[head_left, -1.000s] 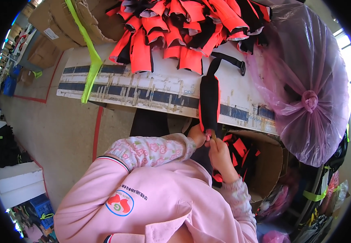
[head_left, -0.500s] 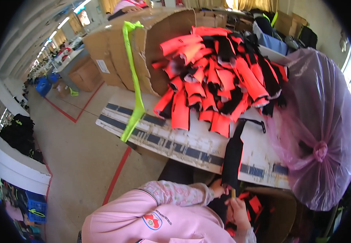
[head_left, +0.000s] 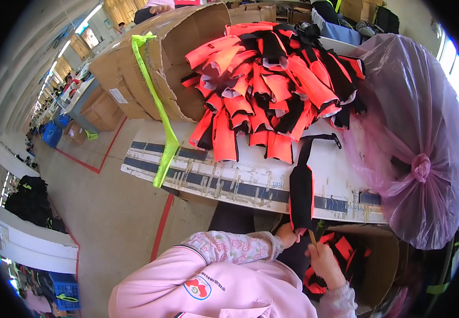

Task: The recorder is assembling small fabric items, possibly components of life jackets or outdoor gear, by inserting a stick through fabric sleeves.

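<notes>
My left hand (head_left: 287,235) is closed on the near end of a black fabric piece with neon-orange edges (head_left: 301,193). Its narrow black strap end (head_left: 322,137), with a small buckle-like black part, lies on the table, and the wide end hangs over the front edge. In my closed right hand (head_left: 325,262) is a slim tan stick (head_left: 312,237); its tip is at the end of the fabric piece, beside my left fingers. Whether the tip is inside the fabric cannot be made out. Beyond lies a big pile of similar orange-and-black fabric pieces (head_left: 261,95).
A worn white table (head_left: 229,177) with taped strips spans the front. On its left lies an open cardboard box (head_left: 134,79) with a neon-yellow strip (head_left: 155,100) over it. A tied pink plastic bag (head_left: 415,132) bulges at right. Below, another carton (head_left: 383,265) holds orange-and-black pieces.
My right hand has shifted slightly right and upward, and the stick now slants more. My left hand keeps its hold on the fabric piece. The whole view has shifted a little.
</notes>
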